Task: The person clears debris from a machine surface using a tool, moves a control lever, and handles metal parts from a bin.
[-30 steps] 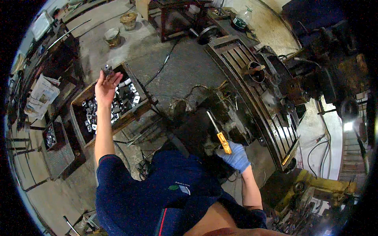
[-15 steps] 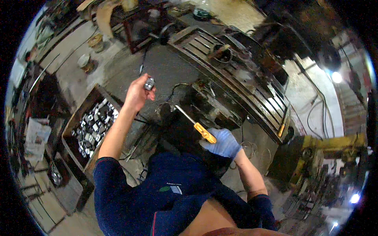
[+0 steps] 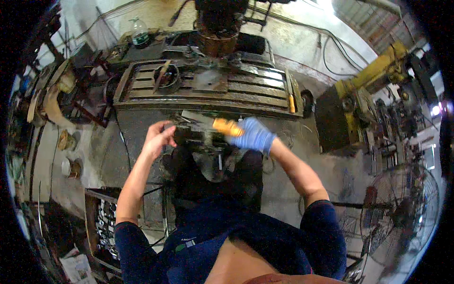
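My bare left hand [image 3: 160,138] is raised left of the middle, its fingers curled around a small grey metal block [image 3: 168,125] that is mostly hidden by them. My right hand [image 3: 254,135], in a blue-grey knitted glove, grips the yellow handle of a screwdriver [image 3: 228,127]. Motion smears the screwdriver's shaft, which points left toward my other hand. Between and below the hands is a dark metal fixture [image 3: 206,137], partly covered by the tool. Just beyond them runs the slotted machine table [image 3: 255,102].
A round pot [image 3: 166,76] with a stick across it and a flat metal plate [image 3: 210,80] rest on the machine table. A yellow-handled tool [image 3: 291,102] lies at its right end. At lower left stands a box [image 3: 91,213] of metal blocks; a fan [image 3: 399,213] is right.
My view has swung right, centring the machine table. The left hand has come away from the box side with its metal block, and the screwdriver has moved up between the hands.
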Demonstrator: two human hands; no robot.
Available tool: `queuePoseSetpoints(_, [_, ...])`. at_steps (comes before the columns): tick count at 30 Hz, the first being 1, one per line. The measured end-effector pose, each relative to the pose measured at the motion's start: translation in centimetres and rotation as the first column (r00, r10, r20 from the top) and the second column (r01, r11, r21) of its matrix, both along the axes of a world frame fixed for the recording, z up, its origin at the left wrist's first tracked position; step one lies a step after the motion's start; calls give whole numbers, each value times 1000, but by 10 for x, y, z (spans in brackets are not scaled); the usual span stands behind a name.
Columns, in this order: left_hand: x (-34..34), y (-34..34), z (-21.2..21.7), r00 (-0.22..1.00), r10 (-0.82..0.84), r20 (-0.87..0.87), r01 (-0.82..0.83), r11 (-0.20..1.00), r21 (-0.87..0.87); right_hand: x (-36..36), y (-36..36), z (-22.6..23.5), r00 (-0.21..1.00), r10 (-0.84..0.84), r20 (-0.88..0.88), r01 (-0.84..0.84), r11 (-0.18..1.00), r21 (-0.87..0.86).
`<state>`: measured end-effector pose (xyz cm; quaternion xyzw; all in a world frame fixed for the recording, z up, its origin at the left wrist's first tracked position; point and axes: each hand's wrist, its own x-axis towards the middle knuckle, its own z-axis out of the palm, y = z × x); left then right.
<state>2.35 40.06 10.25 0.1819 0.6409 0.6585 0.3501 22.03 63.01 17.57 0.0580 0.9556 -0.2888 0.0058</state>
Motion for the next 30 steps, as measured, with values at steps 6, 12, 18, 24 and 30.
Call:
queuePoseSetpoints(6, [-32,108,33,541,-115,-833,-24,988,-152,-18,109,-66,936,-348,-57,333,925,-182])
queuePoseSetpoints(12, [-68,190,13,350,-364,-863,-59,911,-409,-10,90,-110,844,-535,32,529,841,115])
queuePoseSetpoints(18, [-74,229,11,352,-368,-860,-66,907,-415,40,86,-109,788,-613,-52,607,789,-99])
queuePoseSetpoints(24, [-71,226,3,272,-301,-914,-161,922,-351,97,79,-89,746,-665,31,643,708,-291])
queuePoseSetpoints(30, [-72,232,-5,177,-247,-953,-157,948,-276,133,85,-110,640,-757,132,729,543,-418])
